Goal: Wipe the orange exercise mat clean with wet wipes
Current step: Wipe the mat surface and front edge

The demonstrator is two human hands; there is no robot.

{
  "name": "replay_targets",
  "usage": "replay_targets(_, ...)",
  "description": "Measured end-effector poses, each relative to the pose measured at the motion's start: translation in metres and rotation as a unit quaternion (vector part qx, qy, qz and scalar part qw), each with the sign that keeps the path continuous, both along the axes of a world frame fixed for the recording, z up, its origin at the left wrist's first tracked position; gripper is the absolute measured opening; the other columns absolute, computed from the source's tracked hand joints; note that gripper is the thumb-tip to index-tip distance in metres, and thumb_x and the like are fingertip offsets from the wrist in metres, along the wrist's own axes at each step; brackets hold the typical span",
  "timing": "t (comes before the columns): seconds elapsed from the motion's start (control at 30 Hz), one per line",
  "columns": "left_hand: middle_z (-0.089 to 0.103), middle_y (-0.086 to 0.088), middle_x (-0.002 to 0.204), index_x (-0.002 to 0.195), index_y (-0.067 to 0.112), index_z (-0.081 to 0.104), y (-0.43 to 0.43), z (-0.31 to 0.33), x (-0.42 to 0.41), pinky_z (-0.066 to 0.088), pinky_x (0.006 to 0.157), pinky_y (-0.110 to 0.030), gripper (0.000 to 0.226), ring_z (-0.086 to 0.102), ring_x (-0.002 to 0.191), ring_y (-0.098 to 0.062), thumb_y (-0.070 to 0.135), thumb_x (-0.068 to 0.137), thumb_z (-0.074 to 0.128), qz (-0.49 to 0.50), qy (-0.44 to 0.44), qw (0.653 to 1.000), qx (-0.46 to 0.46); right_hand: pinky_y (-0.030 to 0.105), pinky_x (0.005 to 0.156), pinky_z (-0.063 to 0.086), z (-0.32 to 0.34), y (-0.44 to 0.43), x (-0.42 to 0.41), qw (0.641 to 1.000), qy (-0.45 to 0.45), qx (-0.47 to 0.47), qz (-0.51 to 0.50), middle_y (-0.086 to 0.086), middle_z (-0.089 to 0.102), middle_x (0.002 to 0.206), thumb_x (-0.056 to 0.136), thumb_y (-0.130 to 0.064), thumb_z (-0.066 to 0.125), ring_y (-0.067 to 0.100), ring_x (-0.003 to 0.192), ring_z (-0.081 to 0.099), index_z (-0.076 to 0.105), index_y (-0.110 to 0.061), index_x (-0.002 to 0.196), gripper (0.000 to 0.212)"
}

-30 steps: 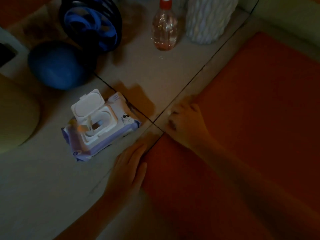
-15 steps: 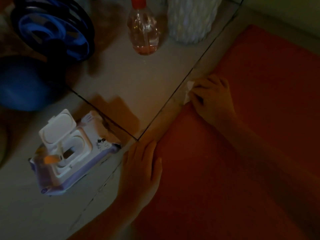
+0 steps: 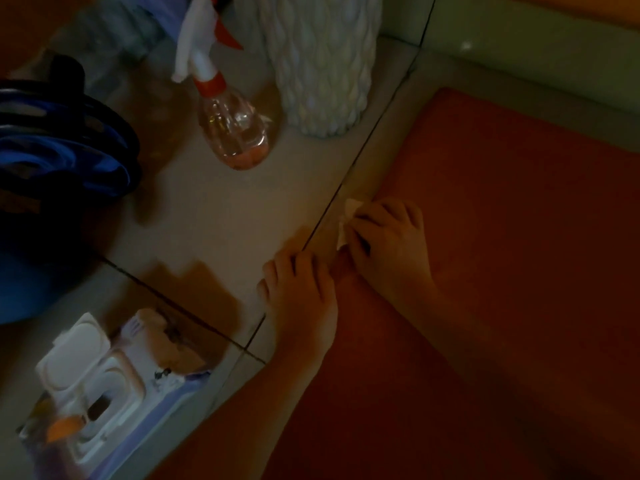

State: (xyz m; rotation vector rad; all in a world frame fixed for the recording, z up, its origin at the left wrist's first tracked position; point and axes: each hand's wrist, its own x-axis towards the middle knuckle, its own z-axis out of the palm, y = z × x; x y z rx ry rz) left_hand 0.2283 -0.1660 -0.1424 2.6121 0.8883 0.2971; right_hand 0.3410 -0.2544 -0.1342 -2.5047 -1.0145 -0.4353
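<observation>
Having slid farther along the mat's left edge toward the upper part of the frame, away from the wipes pack, now sitting at lower left rather than mid-frame. Following close behind along the same edge with the left hand, and showing more of the wipe than half a second ago.

Pressing a wet wipe onto the orange exercise mat with the right hand, fingers curled down over the cloth, only a pale corner peeking out toward the tiled floor. Likely working the border, where dirt gathers.

Resting the left hand flat and empty, fingers spread, across the mat's edge and the floor just below the right hand, probably pinning the mat against sliding under the wiping pressure.

Filling the right half of the frame with the mat, lying flat on the floor.

Standing at upper centre, well clear of the wiping: a spray bottle with pinkish liquid, beside a white textured vase. Keeping the pack's flip lid open, presumably for pulling a fresh wipe. Showing a blue wheel-shaped object at far left, too dim for detail.
</observation>
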Motion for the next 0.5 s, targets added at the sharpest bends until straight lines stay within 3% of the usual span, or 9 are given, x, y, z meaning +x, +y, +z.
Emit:
replay_targets(0.2, 0.056, -0.007, 0.102, 0.094, 0.011, 0.061, 0.0, -0.002, 0.001, 0.041, 0.078, -0.043, 0.032, 0.05, 0.094, -0.028, 0.03, 0.091, 0.036, -0.002, -0.005, 1.0, 0.01, 0.035, 0.084, 0.037, 0.005, 0.001, 0.01, 0.998, 0.031, -0.04, 0.029, -0.005, 0.069, 0.085, 0.085, -0.032, 0.045, 0.023, 0.086, 0.062, 0.074, -0.021, 0.073, 0.034)
replay_targets(0.27, 0.055, -0.005, 0.103, 0.096, 0.011, 0.062, 0.002, -0.003, 0.0, 0.04, 0.082, -0.043, 0.035, 0.047, 0.096, -0.025, 0.032, 0.092, 0.033, 0.001, -0.01, 1.0, -0.004, 0.036, 0.08, 0.046, 0.007, -0.003, 0.032, 0.995, 0.016, -0.076, 0.063, -0.004, 0.069, 0.083, 0.082, -0.027, 0.052, 0.025, 0.083, 0.064, 0.074, -0.02, 0.071, 0.026)
replay_targets(0.33, 0.054, -0.004, 0.103, 0.096, 0.011, 0.062, 0.002, -0.003, 0.0, 0.04, 0.084, -0.044, 0.037, 0.043, 0.098, -0.022, 0.032, 0.092, 0.032, -0.001, -0.016, 1.0, -0.008, 0.037, 0.081, 0.045, 0.009, -0.011, 0.065, 0.992, -0.021, -0.102, 0.07, 0.0, 0.07, 0.086, 0.075, -0.019, 0.063, 0.029, 0.084, 0.066, 0.075, -0.017, 0.074, 0.012)
replay_targets(0.5, 0.055, -0.005, 0.105, 0.098, 0.011, 0.063, 0.001, -0.003, 0.001, 0.04, 0.084, -0.044, 0.037, 0.043, 0.098, -0.022, 0.032, 0.091, 0.034, 0.0, -0.022, 1.0, 0.001, 0.041, 0.08, 0.045, 0.008, -0.022, 0.099, 0.997, 0.046, -0.054, -0.009, 0.002, 0.069, 0.098, 0.084, -0.029, 0.046, 0.03, 0.093, 0.063, 0.075, -0.015, 0.087, 0.032)
